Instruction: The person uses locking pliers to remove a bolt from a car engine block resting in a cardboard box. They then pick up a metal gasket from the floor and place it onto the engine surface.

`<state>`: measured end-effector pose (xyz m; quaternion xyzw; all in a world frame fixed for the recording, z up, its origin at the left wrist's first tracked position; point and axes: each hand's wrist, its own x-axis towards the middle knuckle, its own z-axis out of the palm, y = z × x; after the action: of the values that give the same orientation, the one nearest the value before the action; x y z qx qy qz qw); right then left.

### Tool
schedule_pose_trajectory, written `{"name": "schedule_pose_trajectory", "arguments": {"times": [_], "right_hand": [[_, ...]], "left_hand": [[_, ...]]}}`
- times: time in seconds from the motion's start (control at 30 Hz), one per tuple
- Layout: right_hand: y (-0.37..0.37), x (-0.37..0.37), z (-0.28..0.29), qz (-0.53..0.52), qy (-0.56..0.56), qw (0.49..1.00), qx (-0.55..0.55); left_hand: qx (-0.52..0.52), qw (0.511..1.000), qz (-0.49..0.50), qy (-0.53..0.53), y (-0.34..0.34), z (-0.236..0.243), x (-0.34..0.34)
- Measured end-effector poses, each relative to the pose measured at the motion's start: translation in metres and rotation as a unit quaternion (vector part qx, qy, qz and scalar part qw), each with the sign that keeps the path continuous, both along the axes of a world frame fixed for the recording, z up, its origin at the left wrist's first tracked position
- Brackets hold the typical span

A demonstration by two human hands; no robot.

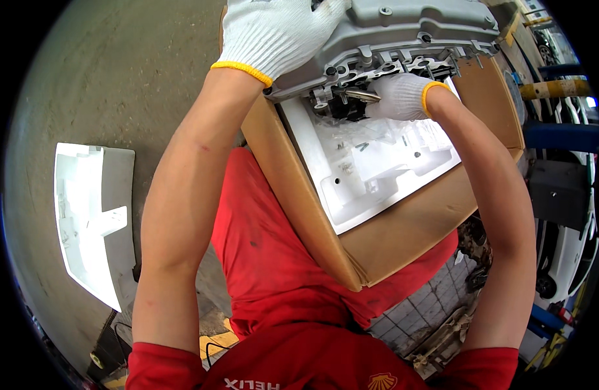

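Note:
My left hand (277,36), in a white knit glove with yellow cuff, grips the top of a grey metal engine cylinder head (413,23); its fingertips run out of view. My right hand (400,96), gloved alike, is curled under the head's lower side beside a shiny metal cylindrical part (361,95); its fingertips are hidden. Studs and ports line that lower side. The head is tilted over an open cardboard box (403,240) with a white foam insert (345,208) inside. Clear plastic wrapping (348,140) lies in the foam beneath my hands.
A separate white foam piece (78,227) stands on the grey floor (85,91) at left. My red-trousered legs (247,227) are under and beside the box. Blue-and-yellow posts (559,136) and a white car (562,260) are at right. A tiled patch (420,305) shows below.

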<state>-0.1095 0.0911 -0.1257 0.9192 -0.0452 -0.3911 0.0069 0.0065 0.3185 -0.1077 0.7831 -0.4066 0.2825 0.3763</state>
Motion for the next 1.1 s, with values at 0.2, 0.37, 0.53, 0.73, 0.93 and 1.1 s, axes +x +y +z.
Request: {"name": "schedule_pose_trajectory", "arguments": {"times": [0.2,0.37,0.53,0.73,0.93,1.1], "right_hand": [[-0.006,0.001,0.011,-0.03,0.022,0.999,0.016],[-0.03,-0.009,0.015,-0.083,0.048,0.994,0.044],[-0.033,-0.007,0.027,-0.115,0.051,0.992,0.024],[-0.036,-0.015,0.014,-0.096,-0.015,0.995,0.03],[-0.072,-0.03,-0.048,-0.191,-0.01,0.95,0.246],[-0.084,-0.037,-0.102,-0.23,0.006,0.889,0.396]], "left_hand": [[-0.014,1.0,-0.007,-0.025,0.0,-0.003,0.003],[-0.014,0.999,-0.007,-0.037,-0.001,-0.007,0.007],[-0.068,0.993,0.034,-0.095,-0.002,-0.015,0.008],[-0.041,0.996,0.028,-0.073,-0.004,-0.017,0.006],[0.048,0.997,0.052,0.013,-0.003,-0.01,-0.007],[0.095,0.992,0.077,0.04,-0.01,0.001,-0.017]]}}
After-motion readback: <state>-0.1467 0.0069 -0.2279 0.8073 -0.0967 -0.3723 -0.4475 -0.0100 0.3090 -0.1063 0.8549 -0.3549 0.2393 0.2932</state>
